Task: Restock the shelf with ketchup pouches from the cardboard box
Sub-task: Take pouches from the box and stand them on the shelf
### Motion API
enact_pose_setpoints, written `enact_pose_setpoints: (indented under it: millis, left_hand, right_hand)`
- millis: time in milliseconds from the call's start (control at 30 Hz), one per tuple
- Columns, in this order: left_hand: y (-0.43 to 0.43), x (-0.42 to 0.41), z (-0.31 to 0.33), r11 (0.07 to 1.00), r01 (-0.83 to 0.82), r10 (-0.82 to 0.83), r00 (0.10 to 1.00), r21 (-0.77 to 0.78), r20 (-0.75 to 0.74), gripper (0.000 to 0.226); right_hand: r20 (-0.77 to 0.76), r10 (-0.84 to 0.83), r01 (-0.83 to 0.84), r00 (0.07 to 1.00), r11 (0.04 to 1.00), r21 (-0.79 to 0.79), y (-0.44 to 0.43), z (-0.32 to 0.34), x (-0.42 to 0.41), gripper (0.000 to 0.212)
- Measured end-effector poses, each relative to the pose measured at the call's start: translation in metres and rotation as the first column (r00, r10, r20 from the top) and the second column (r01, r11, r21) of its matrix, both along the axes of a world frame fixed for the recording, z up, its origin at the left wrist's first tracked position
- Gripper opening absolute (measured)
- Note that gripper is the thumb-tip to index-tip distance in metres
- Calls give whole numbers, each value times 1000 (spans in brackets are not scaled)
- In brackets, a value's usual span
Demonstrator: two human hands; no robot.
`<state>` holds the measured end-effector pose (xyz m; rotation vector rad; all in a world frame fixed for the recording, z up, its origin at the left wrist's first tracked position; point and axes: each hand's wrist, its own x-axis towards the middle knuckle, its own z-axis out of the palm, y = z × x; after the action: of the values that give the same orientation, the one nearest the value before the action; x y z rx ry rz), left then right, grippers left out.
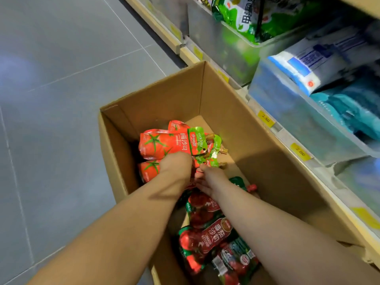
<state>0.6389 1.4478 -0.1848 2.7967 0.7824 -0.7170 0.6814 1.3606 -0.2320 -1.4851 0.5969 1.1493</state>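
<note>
An open cardboard box stands on the floor beside the shelf. Inside it lie several red ketchup pouches with green tops and spouts. My left hand reaches into the box and grips a bundle of bright red ketchup pouches stacked together. My right hand is just beside it, its fingers touching the green spout ends of the same bundle. Darker red ketchup pouches lie loose in the near part of the box under my right forearm.
The shelf on the right holds clear bins with green bags and blue-and-white packets. Yellow price tags line its edge. Grey tiled floor spreads to the left of the box.
</note>
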Motion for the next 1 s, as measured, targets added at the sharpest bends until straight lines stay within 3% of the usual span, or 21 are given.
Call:
enact_pose_setpoints:
  millis: [133,267,300,367,433,467,500,567,633,733,800,1000]
  left_hand:
    - [-2,-2,3,996,58,-60,998,-68,-20,25]
    - [-10,-4,12,976,49,-34,996,-210,78,26]
    - [-10,-3,15,941,-6,30,997,-338,67,22]
    - [-8,1,21,760,-151,199,980,-632,5,15]
    - [-11,3,25,583,-238,392,920,-777,13,14]
    - [-12,2,26,556,-247,478,876,-794,63,18]
    - [-14,0,25,569,-244,528,841,-785,121,25]
    - [-20,-4,27,613,-215,529,826,-760,194,44]
    - [-28,-7,30,600,-161,487,850,-784,199,58]
    - [-54,-8,46,605,-35,364,901,-795,237,75]
    - [-76,-4,59,601,76,322,888,-795,328,77]
    - [-122,27,117,736,252,281,731,-629,621,77]
  right_hand:
    - [52,-91,91,994,996,-14,0,5,3,16]
    - [343,186,-134,921,976,-169,-23,18,10,22]
    - [401,210,-140,892,970,-196,-31,22,11,19]
    - [475,125,-59,871,987,-151,-43,34,12,13]
    - [513,44,-26,857,999,-41,-54,51,16,16]
    - [553,66,-78,830,997,-3,-60,62,17,17]
    - [609,122,-157,783,988,4,-66,73,18,20]
    - [736,304,-301,605,943,-141,-81,96,17,26]
    - [816,346,-306,464,927,-219,-97,116,18,29]
    - [829,88,-170,552,985,8,-124,147,28,28]
    - [815,2,-141,579,985,98,-139,168,33,27]
    - [892,0,-200,452,975,101,-188,231,37,24]
